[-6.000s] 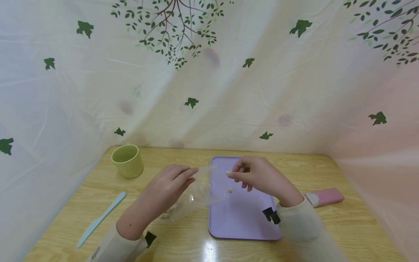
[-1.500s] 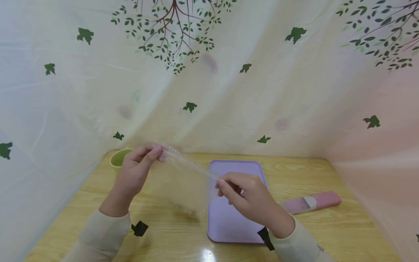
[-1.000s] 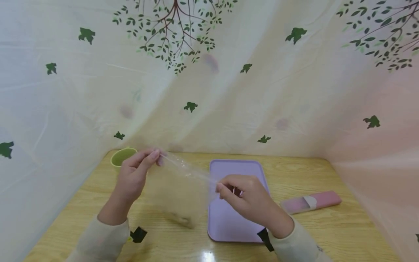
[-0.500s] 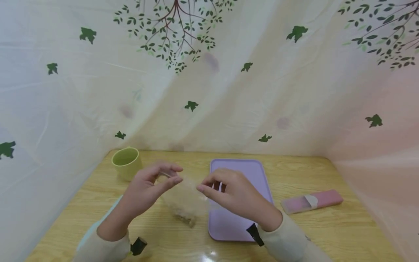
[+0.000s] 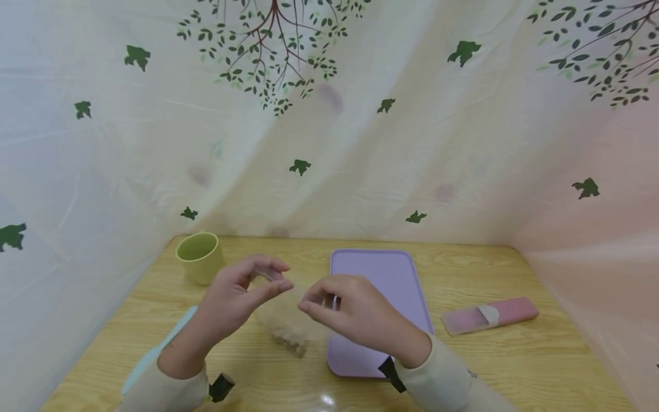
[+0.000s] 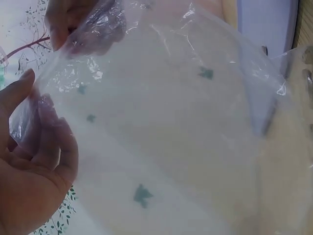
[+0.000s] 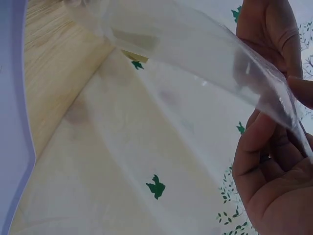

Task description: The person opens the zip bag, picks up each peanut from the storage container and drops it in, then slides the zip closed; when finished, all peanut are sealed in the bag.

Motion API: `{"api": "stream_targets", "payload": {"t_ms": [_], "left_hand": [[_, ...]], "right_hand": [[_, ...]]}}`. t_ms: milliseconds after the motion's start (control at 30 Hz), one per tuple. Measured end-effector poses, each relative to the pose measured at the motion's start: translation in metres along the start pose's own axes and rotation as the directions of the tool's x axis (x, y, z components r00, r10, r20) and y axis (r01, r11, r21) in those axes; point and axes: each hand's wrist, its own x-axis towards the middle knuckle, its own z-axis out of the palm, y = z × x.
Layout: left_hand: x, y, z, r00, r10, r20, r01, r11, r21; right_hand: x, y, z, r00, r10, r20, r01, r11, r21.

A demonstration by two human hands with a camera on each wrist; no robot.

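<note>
A clear plastic bag [image 5: 280, 309] hangs above the table between both hands. Several small pale tan lumps [image 5: 288, 339] lie in its bottom, too blurred to tell their kind. My left hand [image 5: 229, 300] holds the bag near its top; in the left wrist view the fingers [image 6: 66, 147] lie behind the film and the thumb stands in front. My right hand [image 5: 352, 309] pinches the bag's other top side, thumb against fingertips, over the left edge of the purple tray [image 5: 381, 272]. In the right wrist view the film [image 7: 195, 49] stretches between the two hands.
A yellow-green mug [image 5: 201, 260] stands at the table's back left. Partly behind my left forearm lies a light blue knife [image 5: 154, 355]. A pink case [image 5: 509, 312] with a translucent end lies right of the tray. A patterned curtain [image 5: 329, 137] encloses the table.
Six seconds ago my right hand pinched a small pale piece over the tray; now it pinches the bag. Both hands, spread along the bag's stretched mouth 1.5 s ago, have drawn together.
</note>
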Motion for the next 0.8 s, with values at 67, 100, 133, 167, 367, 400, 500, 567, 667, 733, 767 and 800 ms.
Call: {"api": "stream_targets", "payload": {"t_ms": [67,100,133,167,367,400,500,567,667,733,767,800], "left_hand": [[-0.001,-0.001,-0.001,1.000,-0.016,0.012,0.016,0.999,-0.029],[-0.001,-0.002,-0.002,0.999,-0.029,0.021,0.030,0.999,-0.044],[-0.001,-0.003,-0.003,0.998,-0.050,0.030,0.051,0.997,-0.053],[-0.002,-0.004,-0.005,0.997,-0.066,0.043,0.068,0.996,-0.060],[-0.003,-0.012,-0.007,0.994,0.038,0.103,-0.025,0.992,-0.121],[-0.003,-0.013,-0.006,0.991,0.082,0.105,-0.067,0.988,-0.140],[-0.003,-0.015,-0.004,0.979,0.176,0.103,-0.156,0.971,-0.179],[-0.004,-0.013,-0.003,0.975,0.199,0.103,-0.179,0.967,-0.180],[-0.005,-0.010,-0.002,0.973,0.210,0.095,-0.194,0.969,-0.155],[-0.005,-0.010,-0.001,0.968,0.239,0.080,-0.226,0.963,-0.148],[-0.004,-0.010,0.000,0.964,0.256,0.071,-0.244,0.958,-0.150],[-0.004,-0.010,0.001,0.960,0.274,0.062,-0.261,0.952,-0.158]], "right_hand": [[0.000,0.000,0.000,1.000,-0.001,-0.003,0.001,1.000,0.011],[0.000,-0.001,-0.001,1.000,-0.003,-0.005,0.003,1.000,0.017],[0.000,-0.001,-0.001,1.000,-0.005,-0.005,0.005,1.000,0.024],[-0.001,-0.001,-0.002,1.000,-0.011,-0.006,0.011,1.000,0.029],[-0.002,-0.002,-0.004,0.999,-0.038,-0.008,0.038,0.999,0.033],[-0.003,-0.002,-0.004,0.999,-0.039,-0.008,0.039,0.999,0.034],[-0.004,-0.001,-0.004,0.999,-0.051,-0.013,0.051,0.998,0.047],[-0.004,0.000,-0.003,0.998,-0.065,-0.018,0.066,0.996,0.058],[-0.005,0.001,-0.001,0.993,-0.113,-0.045,0.116,0.992,0.055],[-0.006,0.001,0.001,0.987,-0.143,-0.068,0.146,0.989,0.038],[-0.006,0.001,0.001,0.985,-0.155,-0.081,0.158,0.987,0.028],[-0.006,0.001,0.002,0.982,-0.162,-0.093,0.164,0.986,0.018]]}}
